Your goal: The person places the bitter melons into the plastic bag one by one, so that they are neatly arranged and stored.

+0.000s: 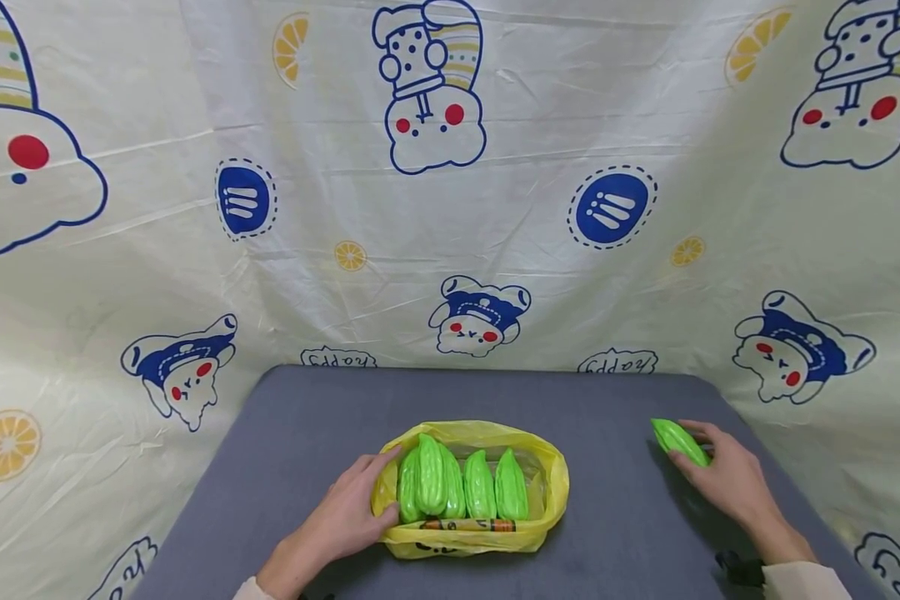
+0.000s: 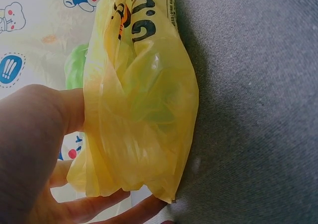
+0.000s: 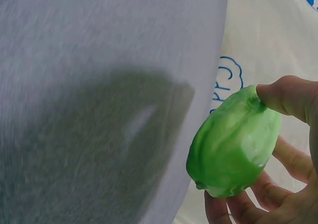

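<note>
A yellow plastic bag (image 1: 487,543) lies wide-mouthed on the table, with several green ridged fruits (image 1: 480,487) side by side inside it. My left hand (image 1: 348,508) grips the bag's left end, the thumb at its near rim and the fingers round the side. In the left wrist view, the bag's side (image 2: 154,95) fills the middle, and most of the fruit is hidden behind it. Over the table's right side, my right hand (image 1: 727,475) holds one more green ridged fruit (image 1: 678,442) between thumb and fingers. The right wrist view shows this glossy fruit (image 3: 233,144) above its shadow.
Grey cloth covers the table (image 1: 307,417). A white sheet (image 1: 540,275) printed with cartoon bears and orange slices hangs behind and along both sides. Table surface lies between the bag and my right hand.
</note>
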`<state>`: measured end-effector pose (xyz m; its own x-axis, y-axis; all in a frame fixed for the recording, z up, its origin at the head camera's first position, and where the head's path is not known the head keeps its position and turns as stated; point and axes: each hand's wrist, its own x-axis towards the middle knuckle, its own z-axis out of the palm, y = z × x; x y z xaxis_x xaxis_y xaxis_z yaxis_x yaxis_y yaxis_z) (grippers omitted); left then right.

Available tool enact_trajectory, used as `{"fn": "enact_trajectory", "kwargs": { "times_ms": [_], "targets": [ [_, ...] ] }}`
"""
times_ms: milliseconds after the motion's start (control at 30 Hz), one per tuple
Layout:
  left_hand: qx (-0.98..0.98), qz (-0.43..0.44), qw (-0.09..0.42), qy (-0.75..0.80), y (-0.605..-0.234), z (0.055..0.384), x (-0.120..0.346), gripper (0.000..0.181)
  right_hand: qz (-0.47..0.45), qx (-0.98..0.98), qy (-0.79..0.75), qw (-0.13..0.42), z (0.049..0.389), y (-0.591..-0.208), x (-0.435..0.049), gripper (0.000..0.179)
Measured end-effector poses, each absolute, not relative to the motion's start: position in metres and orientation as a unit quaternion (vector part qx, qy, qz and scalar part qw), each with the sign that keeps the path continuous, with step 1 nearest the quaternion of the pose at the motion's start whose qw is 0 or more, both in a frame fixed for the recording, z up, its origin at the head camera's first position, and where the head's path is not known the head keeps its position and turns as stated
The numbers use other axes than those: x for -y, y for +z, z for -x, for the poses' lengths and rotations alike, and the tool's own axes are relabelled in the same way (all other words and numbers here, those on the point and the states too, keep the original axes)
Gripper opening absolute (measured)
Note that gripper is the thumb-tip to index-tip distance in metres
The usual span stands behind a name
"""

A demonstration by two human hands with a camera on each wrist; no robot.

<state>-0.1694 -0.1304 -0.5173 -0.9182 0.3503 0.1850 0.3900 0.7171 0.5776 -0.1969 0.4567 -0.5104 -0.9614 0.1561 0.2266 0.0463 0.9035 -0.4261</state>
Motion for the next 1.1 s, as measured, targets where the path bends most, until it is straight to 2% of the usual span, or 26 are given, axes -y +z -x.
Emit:
{"fn": "enact_trajectory", "kwargs": {
  "times_ms": [500,1100],
  "targets": [
    [0.927,0.197,0.022,-0.318,-0.518,0.170,0.131,0.083,0.024,0.967,0.232,0.104,0.197,-0.503,-0.425,0.071],
    [0.927,0.193,0.022,-0.320,-0.516,0.169,0.129,0.083,-0.011,0.964,0.240,0.115,0.192,-0.498,-0.396,0.066]
  ]
}}
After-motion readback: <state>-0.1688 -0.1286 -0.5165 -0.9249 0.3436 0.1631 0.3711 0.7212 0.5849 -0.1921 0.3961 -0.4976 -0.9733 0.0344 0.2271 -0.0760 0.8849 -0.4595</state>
